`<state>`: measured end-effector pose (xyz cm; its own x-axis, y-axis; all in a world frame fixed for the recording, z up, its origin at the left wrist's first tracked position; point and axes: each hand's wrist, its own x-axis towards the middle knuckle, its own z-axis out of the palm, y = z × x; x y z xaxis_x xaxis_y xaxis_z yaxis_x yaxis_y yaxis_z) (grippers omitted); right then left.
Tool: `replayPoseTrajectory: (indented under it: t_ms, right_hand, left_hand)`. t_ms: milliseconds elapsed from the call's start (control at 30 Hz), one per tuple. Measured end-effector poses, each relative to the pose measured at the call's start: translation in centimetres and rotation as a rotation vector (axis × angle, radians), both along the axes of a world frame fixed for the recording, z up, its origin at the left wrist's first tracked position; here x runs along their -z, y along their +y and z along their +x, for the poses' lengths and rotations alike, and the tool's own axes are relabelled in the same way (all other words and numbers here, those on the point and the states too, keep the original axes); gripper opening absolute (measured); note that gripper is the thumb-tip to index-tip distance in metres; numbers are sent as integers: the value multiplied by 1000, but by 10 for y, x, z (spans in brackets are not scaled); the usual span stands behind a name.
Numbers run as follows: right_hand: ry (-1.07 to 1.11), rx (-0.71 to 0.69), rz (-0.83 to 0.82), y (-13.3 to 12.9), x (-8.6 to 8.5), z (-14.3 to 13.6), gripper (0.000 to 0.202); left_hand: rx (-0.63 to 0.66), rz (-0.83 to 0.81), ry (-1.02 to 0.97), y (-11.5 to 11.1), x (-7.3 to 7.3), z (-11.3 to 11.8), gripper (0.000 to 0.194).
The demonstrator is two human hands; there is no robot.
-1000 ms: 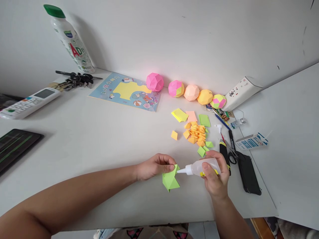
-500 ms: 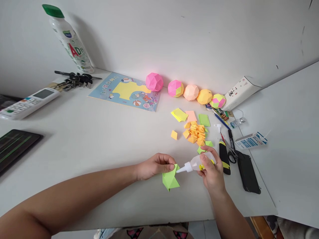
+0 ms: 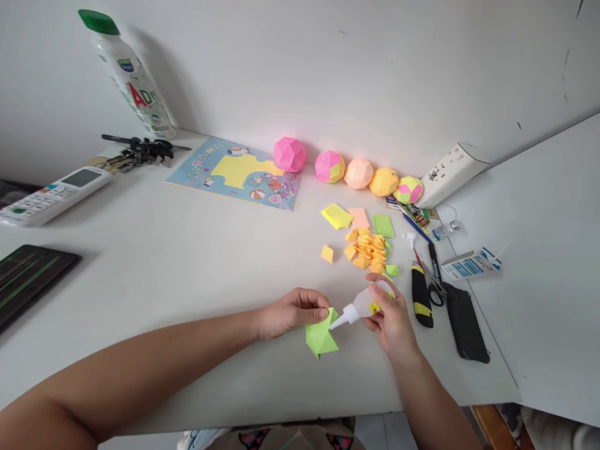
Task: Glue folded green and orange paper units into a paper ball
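Note:
Between its thumb and fingers my left hand pinches a folded green paper piece near the table's front edge. My right hand is wrapped round a clear glue bottle with a white nozzle. The nozzle tip points left and meets the upper right edge of the green paper. Beyond my right hand lies a pile of small folded orange pieces, with a single orange piece to its left. Yellow sheets, pink sheets and green sheets lie behind the pile.
Several paper balls, one of them pink, line the wall. A blue booklet, keys, a tall bottle and a remote are at left. A cutter, scissors and a black case lie at right.
My right hand has moved slightly left with the glue bottle, and the nozzle tip has shifted a little down along the green paper's edge. My left hand stays nearly still.

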<state>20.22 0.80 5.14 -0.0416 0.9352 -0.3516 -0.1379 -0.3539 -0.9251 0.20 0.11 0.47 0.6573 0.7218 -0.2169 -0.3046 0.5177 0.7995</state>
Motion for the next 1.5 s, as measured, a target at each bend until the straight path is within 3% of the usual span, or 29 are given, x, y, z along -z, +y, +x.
replayPoseTrajectory:
  t_ms: [567,800,933,1033,1200,1300,1400,1500]
  right_hand:
    - [19,80,-16,6,0,0,30]
    - [170,-61,-114,6,2,1,31]
    - [331,30,-28,10,-1,3,32]
    - [371,-29,86,12,-3,5,27]
    - [208,-138,249,17,8,7,35]
    - [-34,-156,399,21,24,5,48]
    - [-362,-130,528,27,44,0,41]
    - [-553,-141,530,35,60,-7,36]
  left_hand:
    - [-25,-58,-27,0,1,0,23]
    - [-32,-45,-29,0,0,0,25]
    - [-49,-57,-37,-1,2,1,24]
    - [-59,-79,-42,-1,4,2,24]
    - [-79,-80,-39,-2,3,1,22]
    - [-79,-91,-33,-3,1,1,20]
    - [-81,-89,-12,-5,0,1,19]
    - [-68,-56,-24,-5,1,1,17]
